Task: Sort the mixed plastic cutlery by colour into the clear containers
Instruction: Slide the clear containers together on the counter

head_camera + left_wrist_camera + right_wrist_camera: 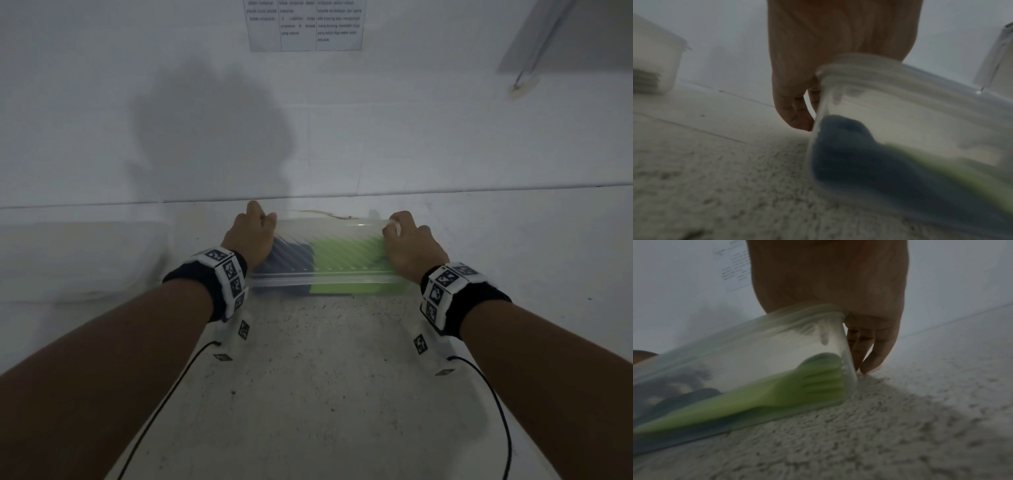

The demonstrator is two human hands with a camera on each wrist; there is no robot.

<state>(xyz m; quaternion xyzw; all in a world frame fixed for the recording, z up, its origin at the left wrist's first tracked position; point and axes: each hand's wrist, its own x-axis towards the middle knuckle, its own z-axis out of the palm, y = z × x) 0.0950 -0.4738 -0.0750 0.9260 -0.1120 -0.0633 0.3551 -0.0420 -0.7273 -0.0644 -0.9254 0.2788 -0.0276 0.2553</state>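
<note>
Near the back of the speckled counter [308, 377], just before the white wall [411, 120], a clear container [329, 277] sits crosswise, gripped at both short ends. The left hand [248, 234] clasps its left end and the right hand [409, 245] its right end. In the left wrist view the fingers [797, 113] of the left hand curl down the outside of the end wall, tips low against the clear plastic near the counter. In the right wrist view the right hand's fingers [871, 353] do the same on the other end, their tips reaching down to the counter surface beside the container's bottom corner. So the container lies between the two hands, wrapped by curled fingers at each end, with the palms over its rim. The pictures are blurred, and I cannot tell whether it rests flat or is tipped.

Inside it lies dark blue cutlery [291, 257] toward the left end and green cutlery [346, 255] toward the right; a green fork [818, 386] shows its tines against the right end wall. Another clear container [78, 260] stands well apart at the left of the counter. A printed sheet [305, 24] hangs on the wall.
</note>
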